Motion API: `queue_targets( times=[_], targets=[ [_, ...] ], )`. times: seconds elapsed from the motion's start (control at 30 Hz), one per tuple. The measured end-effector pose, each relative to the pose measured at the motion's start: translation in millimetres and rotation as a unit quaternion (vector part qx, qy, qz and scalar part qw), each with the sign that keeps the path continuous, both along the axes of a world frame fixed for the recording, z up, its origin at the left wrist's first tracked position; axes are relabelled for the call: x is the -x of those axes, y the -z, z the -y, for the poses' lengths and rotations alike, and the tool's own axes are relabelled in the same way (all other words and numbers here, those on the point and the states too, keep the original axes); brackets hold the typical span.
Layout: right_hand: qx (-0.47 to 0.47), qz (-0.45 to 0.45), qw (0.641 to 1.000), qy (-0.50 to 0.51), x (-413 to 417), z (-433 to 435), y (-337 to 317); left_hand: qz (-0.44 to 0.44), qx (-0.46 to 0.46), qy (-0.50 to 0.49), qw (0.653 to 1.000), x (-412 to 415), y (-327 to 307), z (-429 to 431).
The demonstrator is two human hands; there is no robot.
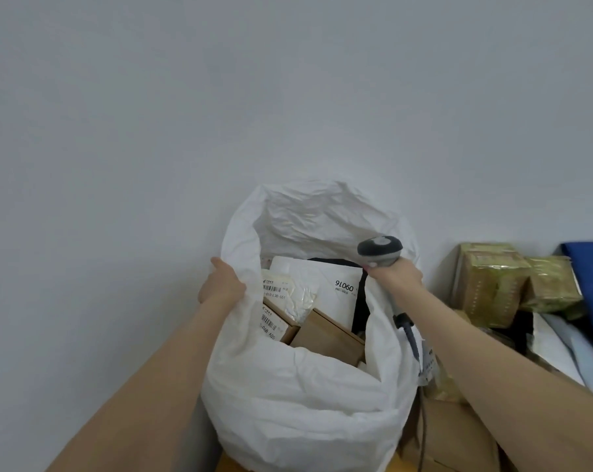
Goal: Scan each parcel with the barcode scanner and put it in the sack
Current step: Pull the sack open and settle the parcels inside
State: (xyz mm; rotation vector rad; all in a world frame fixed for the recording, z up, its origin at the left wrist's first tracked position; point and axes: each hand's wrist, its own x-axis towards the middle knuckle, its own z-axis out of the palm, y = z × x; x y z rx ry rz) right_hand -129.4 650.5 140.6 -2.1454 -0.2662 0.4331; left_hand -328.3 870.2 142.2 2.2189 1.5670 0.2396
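Observation:
A big white sack (298, 400) stands open against the wall, filled with parcels. Inside lie a white mailer marked 09016 (332, 287), cardboard boxes (329, 335) and labelled packets (274, 289). My left hand (222, 281) grips the sack's left rim and holds the mouth open. My right hand (395, 275) holds the grey barcode scanner (380, 250) at the sack's right rim, its head over the opening. The scanner's cable (411, 335) hangs down beside the sack.
To the right of the sack sits a pile of parcels: tape-wrapped brown boxes (489, 287), a blue bag (591, 284), grey and white mailers (561, 349), and cardboard boxes (458, 434) low down. A plain wall (220, 97) stands behind.

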Motion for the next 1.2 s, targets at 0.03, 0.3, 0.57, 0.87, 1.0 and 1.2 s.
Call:
queue_targets(
  times=[0.03,0.3,0.57,0.87,1.0,1.2],
  targets=[
    [0.007,0.003,1.0,0.01,2,0,6,0.017,-0.015,-0.008,1.0,1,1,-6],
    [-0.081,-0.024,0.994,0.069,-4,-16,20,0.157,-0.006,0.007,0.987,-4,-3,-23],
    [-0.238,0.08,0.962,0.107,-34,-24,-96,0.405,-0.121,-0.058,0.904,-20,-129,-63],
    [-0.269,0.094,0.955,0.085,-24,-18,-105,0.435,-0.19,-0.068,0.877,-14,-134,-70],
    [-0.294,0.107,0.944,0.101,-26,-22,-123,0.455,-0.218,-0.064,0.861,-14,-148,-77],
    [-0.262,0.083,0.958,0.085,-14,-21,-108,0.415,-0.261,-0.075,0.868,-1,-147,-77]
  ],
)
